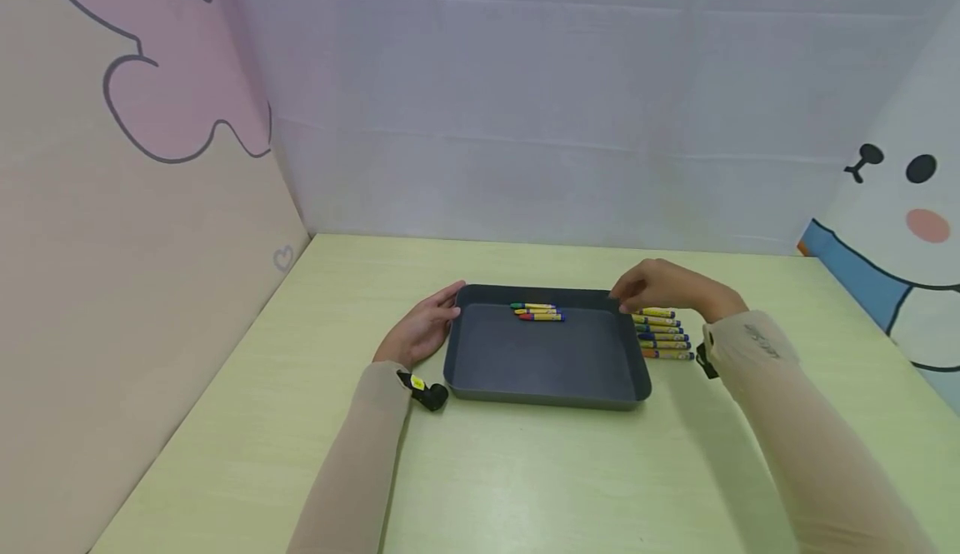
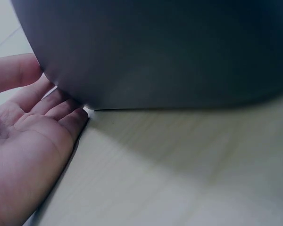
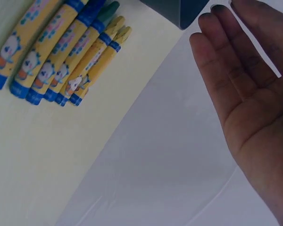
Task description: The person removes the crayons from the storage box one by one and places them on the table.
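- Two hands flank a dark tray point(image 1: 547, 371): the left hand point(image 1: 420, 331) lies at the tray's 9 o'clock side, its fingers point(image 2: 61, 109) straight and relaxed, tips against the tray's outer wall, gripping nothing.
- The right hand point(image 1: 663, 289) hovers at the tray's 2 o'clock corner, its fingers point(image 3: 217, 70) held straight and a little apart, holding nothing; the wrist view shows the fingertips just beside that corner, whether touching I cannot tell.
- Directly under and at 3 o'clock of the tray, below the right hand, a row of crayons point(image 1: 662, 334) in yellow wrappers lies side by side on the table point(image 1: 525, 471), just beside the tray's wall.
- Inside the tray, three more crayons point(image 1: 537, 311) lie close together near its 12 o'clock wall.
- Both forearms wear pale sleeves, each with a small black device at the wrist.
- Around the light green table stand panels with cartoon drawings.
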### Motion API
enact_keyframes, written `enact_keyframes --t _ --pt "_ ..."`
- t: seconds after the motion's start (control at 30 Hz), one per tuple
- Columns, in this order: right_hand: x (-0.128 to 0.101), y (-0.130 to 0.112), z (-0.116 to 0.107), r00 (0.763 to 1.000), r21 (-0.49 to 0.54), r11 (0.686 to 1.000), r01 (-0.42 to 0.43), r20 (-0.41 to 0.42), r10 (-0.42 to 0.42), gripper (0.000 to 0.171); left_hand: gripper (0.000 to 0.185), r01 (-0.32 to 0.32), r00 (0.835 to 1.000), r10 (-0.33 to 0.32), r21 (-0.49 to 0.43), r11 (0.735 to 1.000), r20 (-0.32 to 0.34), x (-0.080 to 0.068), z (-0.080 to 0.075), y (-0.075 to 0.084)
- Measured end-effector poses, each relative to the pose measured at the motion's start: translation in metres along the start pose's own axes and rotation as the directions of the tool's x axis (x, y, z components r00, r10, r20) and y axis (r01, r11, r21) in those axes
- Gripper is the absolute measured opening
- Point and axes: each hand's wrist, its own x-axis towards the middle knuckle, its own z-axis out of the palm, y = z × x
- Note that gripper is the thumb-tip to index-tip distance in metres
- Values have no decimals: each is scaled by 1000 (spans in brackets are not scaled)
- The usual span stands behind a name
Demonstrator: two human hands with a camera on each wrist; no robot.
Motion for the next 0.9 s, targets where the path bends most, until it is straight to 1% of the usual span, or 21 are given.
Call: enact_keyframes --t 0.23,0.47,0.63,0.9 --pt "18 -11 5 1000 2 1000 5 -10 -5 31 64 8 1000 -8 14 1000 -3 -3 2 1" --pt "37 -21 10 999 -13 999 39 -2 -39 30 63 10 1000 -10 10 1000 -12 -2 2 2" --pt "49 -27 15 999 -5 999 52 -6 -52 28 63 13 1000 -13 12 1000 -16 -2 2 3" --pt "61 -39 26 997 52 996 78 -8 -77 29 63 9 1000 -9 4 1000 -9 -2 2 3"
